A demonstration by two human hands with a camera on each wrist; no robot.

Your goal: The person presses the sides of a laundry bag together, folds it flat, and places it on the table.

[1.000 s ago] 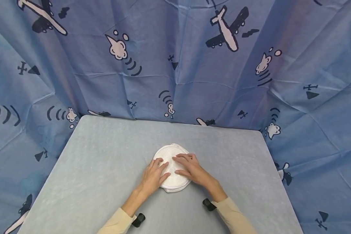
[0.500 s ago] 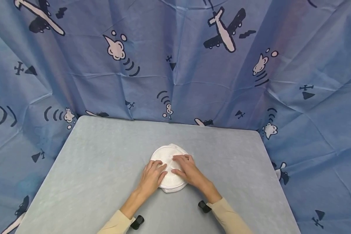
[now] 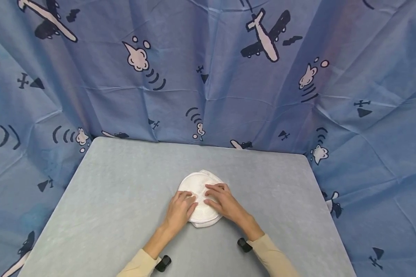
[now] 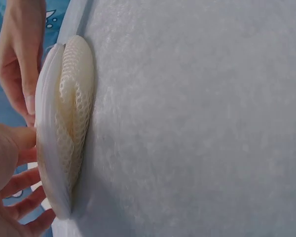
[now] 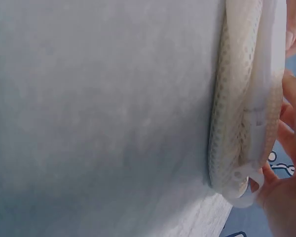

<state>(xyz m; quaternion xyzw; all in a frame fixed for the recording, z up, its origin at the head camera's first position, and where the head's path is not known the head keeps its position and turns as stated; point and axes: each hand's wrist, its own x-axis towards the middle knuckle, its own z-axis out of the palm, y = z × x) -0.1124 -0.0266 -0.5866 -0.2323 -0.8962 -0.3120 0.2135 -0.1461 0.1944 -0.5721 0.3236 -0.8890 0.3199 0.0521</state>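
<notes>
A round white mesh laundry bag [image 3: 200, 182] lies flattened on the grey table, near the middle in the head view. The left wrist view shows the bag [image 4: 79, 98] edge-on, its soft mesh folded under a stiff white rim. My left hand [image 3: 178, 212] rests on its left side, fingertips lightly bent against the top. From the right, my right hand [image 3: 227, 204] touches the top with spread fingers and thumb. Neither hand grips it. In the right wrist view a white plastic loop [image 5: 246, 200] hangs at the bag's edge, beside the right hand [image 5: 288, 197].
The pale grey table [image 3: 131, 169] extends around the bag on all sides. Behind and beside it hangs a blue curtain [image 3: 173, 69] printed with planes and clouds. Each sleeve has a black wrist camera [image 3: 163, 263] at its cuff.
The head view has shifted slightly. Left fingers have drawn back a little toward the bag's left side; right fingers shift slightly on its top. The bag stays in place on the table.
</notes>
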